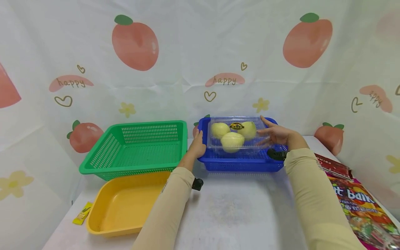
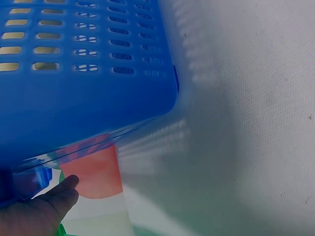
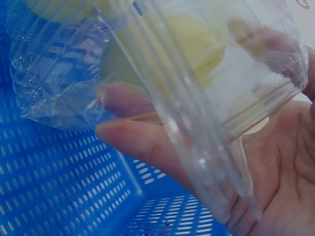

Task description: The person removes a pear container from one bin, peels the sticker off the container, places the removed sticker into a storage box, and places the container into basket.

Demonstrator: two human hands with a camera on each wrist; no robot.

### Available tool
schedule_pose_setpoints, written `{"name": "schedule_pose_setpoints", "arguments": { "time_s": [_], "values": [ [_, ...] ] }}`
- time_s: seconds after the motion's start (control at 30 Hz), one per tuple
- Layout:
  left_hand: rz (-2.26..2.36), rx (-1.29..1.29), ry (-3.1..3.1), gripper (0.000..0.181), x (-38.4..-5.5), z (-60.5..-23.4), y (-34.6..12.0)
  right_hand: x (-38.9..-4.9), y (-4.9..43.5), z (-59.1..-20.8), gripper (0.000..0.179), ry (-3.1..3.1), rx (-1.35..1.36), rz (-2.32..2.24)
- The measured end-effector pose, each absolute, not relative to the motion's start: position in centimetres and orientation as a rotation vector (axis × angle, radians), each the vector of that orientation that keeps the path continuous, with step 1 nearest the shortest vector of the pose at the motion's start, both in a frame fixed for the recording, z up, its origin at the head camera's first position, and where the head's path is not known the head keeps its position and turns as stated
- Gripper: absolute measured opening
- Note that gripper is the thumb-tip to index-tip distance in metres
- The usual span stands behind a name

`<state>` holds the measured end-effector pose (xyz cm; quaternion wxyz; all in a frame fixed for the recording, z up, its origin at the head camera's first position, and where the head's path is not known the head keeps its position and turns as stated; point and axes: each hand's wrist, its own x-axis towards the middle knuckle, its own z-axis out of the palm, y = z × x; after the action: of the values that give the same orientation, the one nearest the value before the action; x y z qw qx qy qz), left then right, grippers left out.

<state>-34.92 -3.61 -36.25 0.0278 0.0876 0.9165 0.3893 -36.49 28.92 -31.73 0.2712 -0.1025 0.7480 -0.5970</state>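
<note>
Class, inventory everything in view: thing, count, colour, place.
Blue basket: 1, blue, back right
Green basket: 1, green, back left
Tray: 1, yellow, before green basket
Clear box: 1, transparent, in or over blue basket
Fruits: 3, pale yellow, inside clear box
Packet: 1, yellow, left of tray
Candy bag: 1, multicoloured, front right
Package: 1, maroon, behind candy bag
Table: 1, white, beneath baskets
Backdrop: 1, white, behind table
Cameras: 2, black, at wrists
Sleeves: 2, cream, arms
Left hand: 1, bare, on blue basket
Right hand: 1, bare, at clear box
</note>
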Motion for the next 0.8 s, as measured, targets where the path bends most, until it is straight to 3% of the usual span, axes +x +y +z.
{"name": "schedule_pose_setpoints", "arguments": {
  "time_s": [0.8],
  "values": [
    [1.202, 0.32, 2.864, 0.065, -35.0, -36.5, -3.7, -34.2, 29.5, -28.4, 0.079, 2.001, -0.312, -1.667]
  ]
}}
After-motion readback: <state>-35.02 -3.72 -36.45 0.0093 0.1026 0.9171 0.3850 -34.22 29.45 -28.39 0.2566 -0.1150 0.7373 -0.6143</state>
